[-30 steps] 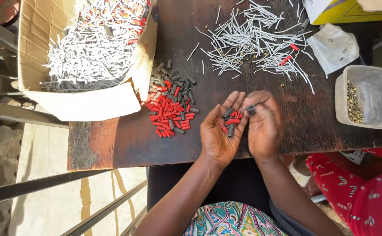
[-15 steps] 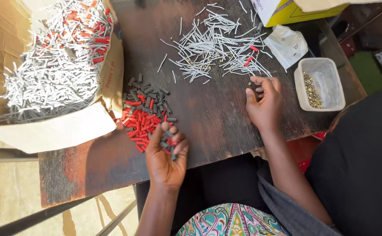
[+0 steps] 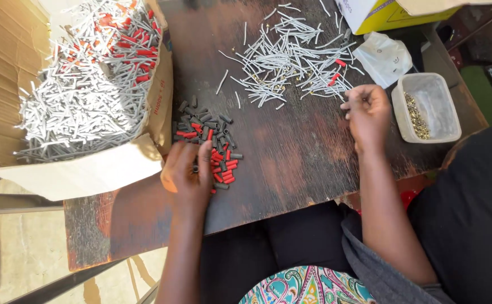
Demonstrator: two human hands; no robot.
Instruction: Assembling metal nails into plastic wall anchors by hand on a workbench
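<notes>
Short red and dark grey sleeves (image 3: pixel 209 147) lie heaped on the bench just beyond my left grip (image 3: pixel 186 174). Thin grey pins (image 3: pixel 291 59) lie scattered just beyond my right grip (image 3: pixel 368 110).

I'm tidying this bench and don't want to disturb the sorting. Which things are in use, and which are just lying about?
In use:
- left hand on the pile of short red and grey caps
- right hand at the heap of grey sticks

Lying about:
- cardboard box of sticks
- clear tub
- crumpled plastic bag
- yellow box
</notes>
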